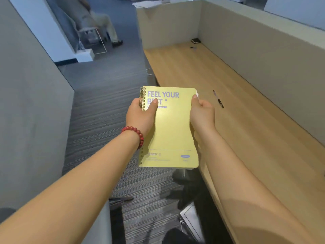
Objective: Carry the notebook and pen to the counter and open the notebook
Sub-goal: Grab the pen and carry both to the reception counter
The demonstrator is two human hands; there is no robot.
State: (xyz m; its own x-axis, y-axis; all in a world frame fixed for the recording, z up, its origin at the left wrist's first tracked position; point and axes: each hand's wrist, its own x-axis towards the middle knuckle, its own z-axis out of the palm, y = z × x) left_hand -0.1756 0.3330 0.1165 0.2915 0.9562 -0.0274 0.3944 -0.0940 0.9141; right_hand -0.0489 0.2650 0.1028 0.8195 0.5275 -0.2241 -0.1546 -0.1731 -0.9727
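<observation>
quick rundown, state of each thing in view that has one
notebook: closed, held in the air by both hands, mostly over the floor at the counter's edge
pen: lying loose on the counter, not held
left hand: gripping the spiral edge, thumb on the cover
right hand: gripping the open edge, thumb at the far corner
counter: holds the pen and two small dark items at its far end

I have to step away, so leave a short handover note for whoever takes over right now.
Left hand grips the closed notebook at its spiral edge; right hand holds the opposite edge.
The notebook is held in the air over the near edge of the wooden counter.
Pen already lies on the counter.
Left: set the notebook down and open it.
</observation>
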